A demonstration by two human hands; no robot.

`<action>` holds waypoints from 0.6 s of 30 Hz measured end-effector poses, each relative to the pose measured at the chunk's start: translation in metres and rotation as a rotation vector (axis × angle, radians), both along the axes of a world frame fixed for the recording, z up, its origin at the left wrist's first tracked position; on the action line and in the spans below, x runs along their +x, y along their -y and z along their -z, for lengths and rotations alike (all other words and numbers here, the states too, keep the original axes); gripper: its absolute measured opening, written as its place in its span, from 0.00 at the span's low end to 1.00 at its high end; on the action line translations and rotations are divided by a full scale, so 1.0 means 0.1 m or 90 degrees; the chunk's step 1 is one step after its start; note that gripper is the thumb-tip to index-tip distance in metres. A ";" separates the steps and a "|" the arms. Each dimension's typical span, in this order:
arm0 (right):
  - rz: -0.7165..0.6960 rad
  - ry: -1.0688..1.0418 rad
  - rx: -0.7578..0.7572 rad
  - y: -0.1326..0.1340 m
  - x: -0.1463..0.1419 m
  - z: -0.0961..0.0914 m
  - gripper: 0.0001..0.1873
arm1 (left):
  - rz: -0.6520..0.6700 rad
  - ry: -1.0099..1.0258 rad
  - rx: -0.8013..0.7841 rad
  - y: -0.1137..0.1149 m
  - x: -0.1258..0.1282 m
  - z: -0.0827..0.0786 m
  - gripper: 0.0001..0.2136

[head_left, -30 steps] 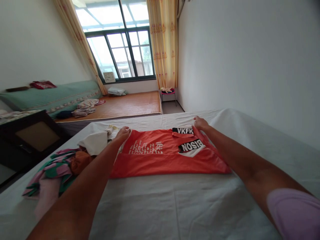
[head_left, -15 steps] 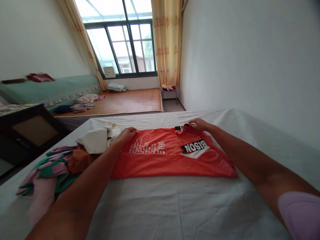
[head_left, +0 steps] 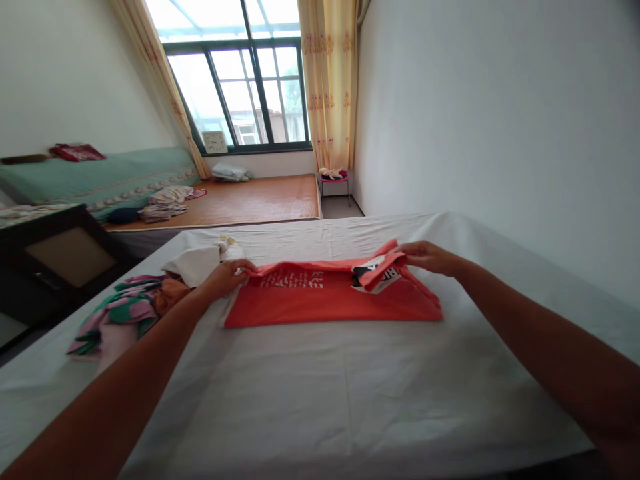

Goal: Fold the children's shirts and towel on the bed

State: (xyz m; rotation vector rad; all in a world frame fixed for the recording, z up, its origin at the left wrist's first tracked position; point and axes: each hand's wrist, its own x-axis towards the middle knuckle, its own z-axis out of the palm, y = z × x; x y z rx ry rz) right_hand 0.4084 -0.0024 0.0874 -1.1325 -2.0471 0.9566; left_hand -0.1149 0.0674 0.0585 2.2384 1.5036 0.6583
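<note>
L hand has its grip on the far left corner of the orange shirt, w/ the cloth pinched in the fingertips. R hand has its grip on the shirt's far right end, also pinching cloth. The shirt lies in a wide, low shape b/w the 2 hands, on the white sheet. Its far edge is a bit up, & at the right end a flap tips over to the near side. The flap hides part of a black & white patch, so I can't read all the letters. Small white print shows on the left half. The near part is flat & plain.

Just left of L hand, on the same sheet, is a cream cloth. Nearer, next to it, is a brown-orange cloth, then a messy pink & green cloth. L arm is in front of some of that.

Far left, past the sheet, there's a dark cabinet. Past the far edge is a bed w/ a brown mat, w/ some clothes on its left side. A sq. clock is by the big window. Yellow curtain hangs on the window's right, w/ a pink stool under it.
</note>
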 end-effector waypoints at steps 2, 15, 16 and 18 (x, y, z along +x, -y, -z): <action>-0.041 0.095 -0.016 0.18 0.01 0.09 0.27 | 0.026 -0.055 -0.008 0.13 -0.04 0.12 0.13; -0.058 0.295 -0.006 0.23 -0.04 0.07 0.17 | -0.052 -0.290 0.151 0.25 0.09 0.04 0.16; -0.026 0.299 0.029 0.17 -0.08 0.09 0.17 | -0.056 -0.282 0.149 0.23 0.10 0.05 0.17; 0.049 0.337 0.101 0.02 -0.15 0.16 0.17 | -0.054 -0.270 0.124 0.19 0.10 0.07 0.17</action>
